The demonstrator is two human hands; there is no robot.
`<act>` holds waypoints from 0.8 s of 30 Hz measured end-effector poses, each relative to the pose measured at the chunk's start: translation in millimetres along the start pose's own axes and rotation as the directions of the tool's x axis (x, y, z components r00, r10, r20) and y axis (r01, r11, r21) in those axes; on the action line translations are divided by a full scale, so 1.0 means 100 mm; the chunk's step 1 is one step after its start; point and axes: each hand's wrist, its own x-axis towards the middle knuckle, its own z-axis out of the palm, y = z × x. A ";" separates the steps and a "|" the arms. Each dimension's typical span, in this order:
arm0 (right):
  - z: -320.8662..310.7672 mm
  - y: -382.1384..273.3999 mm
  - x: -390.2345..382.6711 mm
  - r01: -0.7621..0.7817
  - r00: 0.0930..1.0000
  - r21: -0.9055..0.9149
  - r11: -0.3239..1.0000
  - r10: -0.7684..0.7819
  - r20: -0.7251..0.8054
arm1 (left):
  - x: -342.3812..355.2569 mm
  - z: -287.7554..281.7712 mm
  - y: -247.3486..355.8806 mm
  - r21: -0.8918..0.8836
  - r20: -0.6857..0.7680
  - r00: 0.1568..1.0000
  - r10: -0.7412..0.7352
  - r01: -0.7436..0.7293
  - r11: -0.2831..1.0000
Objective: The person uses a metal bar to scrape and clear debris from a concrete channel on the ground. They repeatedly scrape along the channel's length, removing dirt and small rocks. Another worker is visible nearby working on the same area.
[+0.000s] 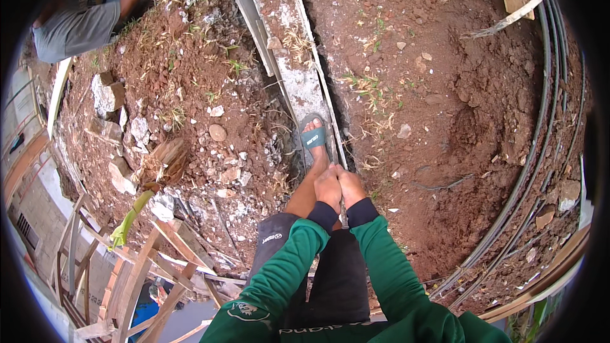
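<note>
My left hand (pixel 328 187) and my right hand (pixel 351 187) meet in front of me, pressed side by side with fingers curled in. Whether anything is between them is hidden. Both arms wear green sleeves with dark cuffs. Just beyond the hands, my foot in a teal slide sandal (pixel 314 138) stands on a narrow concrete strip (pixel 306 92). Along the strip's right side runs a thin pale edge (pixel 316 57). A grey board (pixel 246 9) lines its far left side.
Reddish soil with stones (pixel 218 132) spreads on both sides. Black cables (pixel 540 121) curve along the right. Wooden planks (pixel 136 276) are piled at lower left, near larger rocks (pixel 107 93). Another person in a grey shirt (pixel 79 28) is at the upper left.
</note>
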 end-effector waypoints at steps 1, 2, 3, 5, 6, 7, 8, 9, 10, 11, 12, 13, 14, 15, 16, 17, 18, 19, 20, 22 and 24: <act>0.06 0.03 0.03 0.004 1.000 0.022 1.000 -0.005 0.015 | 0.11 -0.07 0.00 -0.003 0.035 0.999 -0.035 0.035 0.999; 0.21 -0.03 0.00 0.010 0.999 0.038 0.999 -0.012 0.043 | 0.32 -0.17 -0.04 -0.014 0.061 0.996 -0.064 0.065 0.998; 0.28 -0.08 -0.05 0.009 0.998 0.053 0.999 -0.012 0.057 | 0.37 -0.23 0.01 -0.019 0.093 0.990 -0.105 0.107 0.994; 0.32 -0.12 -0.06 -0.024 0.999 -0.137 0.990 0.021 -0.024 | 0.36 -0.25 -0.06 -0.089 0.121 0.991 -0.059 0.070 0.994; 0.31 -0.05 -0.05 -0.007 1.000 -0.132 0.991 0.005 -0.018 | 0.38 -0.26 -0.16 -0.048 0.111 0.994 0.006 -0.001 0.999; 0.28 0.00 -0.03 0.010 1.000 -0.127 0.992 -0.011 -0.012 | 0.40 -0.25 -0.26 0.057 0.106 0.992 0.063 -0.070 0.996; 0.23 0.02 -0.04 0.088 0.996 -0.137 0.987 -0.083 0.045 | 0.38 -0.24 -0.26 0.162 0.101 0.988 0.118 -0.133 0.978; 0.18 0.02 -0.01 0.084 0.996 -0.115 0.990 -0.079 0.050 | 0.39 -0.21 -0.25 0.263 0.097 0.979 0.178 -0.198 0.944; 0.12 0.01 0.02 0.080 0.996 -0.094 0.992 -0.075 0.054 | 0.35 -0.14 -0.26 0.262 0.079 0.984 0.161 -0.176 0.949; 0.04 -0.05 0.05 0.078 0.996 -0.073 0.994 -0.074 0.054 | 0.22 -0.03 -0.11 0.261 0.066 0.987 0.144 -0.156 0.953; 0.06 -0.38 -0.17 0.021 0.995 -0.133 0.991 -0.008 0.099 | 0.05 0.07 0.08 -0.047 0.001 0.999 -0.048 0.048 0.998; -0.08 -0.45 -0.11 -0.015 0.989 -0.079 0.997 0.026 0.143 | 0.03 0.22 0.01 -0.041 -0.017 1.000 0.012 -0.013 0.999; -0.16 -0.58 -0.07 -0.067 0.981 -0.110 0.992 0.086 0.177 | 0.07 0.35 -0.02 0.117 -0.017 0.992 0.128 -0.125 0.985; -0.27 -0.71 -0.07 -0.128 0.968 -0.143 0.981 0.155 0.199 | 0.05 0.48 -0.09 0.275 0.002 0.974 0.226 -0.218 0.936; -0.41 -0.86 -0.05 -0.131 0.962 -0.168 0.977 0.167 0.218 | 0.00 0.69 -0.09 0.117 -0.041 0.987 0.157 -0.151 0.982; -0.53 -1.01 -0.01 -0.135 0.955 -0.188 0.973 0.179 0.237 | -0.06 0.91 0.09 -0.109 -0.065 0.997 -0.037 0.030 0.994; -0.65 -1.18 0.05 -0.137 0.945 -0.215 0.967 0.192 0.264 | -0.13 1.12 0.27 -0.341 -0.090 0.970 -0.226 0.183 0.922; -0.79 -1.34 0.14 -0.128 0.943 -0.227 0.965 0.189 0.274 | -0.25 1.28 0.46 -0.239 -0.120 0.971 -0.204 0.172 0.956; -0.93 -1.43 0.20 -0.084 0.948 -0.458 0.885 0.213 0.237 | -0.25 1.33 0.48 -0.222 -0.135 0.968 -0.211 0.178 0.959; -0.72 -1.31 0.05 -0.128 0.956 -0.290 0.948 0.196 0.220 | -0.17 1.23 0.28 -0.082 -0.107 0.991 -0.077 0.069 0.994; -0.28 -1.22 -0.14 -0.133 0.961 -0.089 0.987 0.151 0.231 | 0.08 0.85 0.13 -0.143 0.056 0.997 -0.051 0.059 0.988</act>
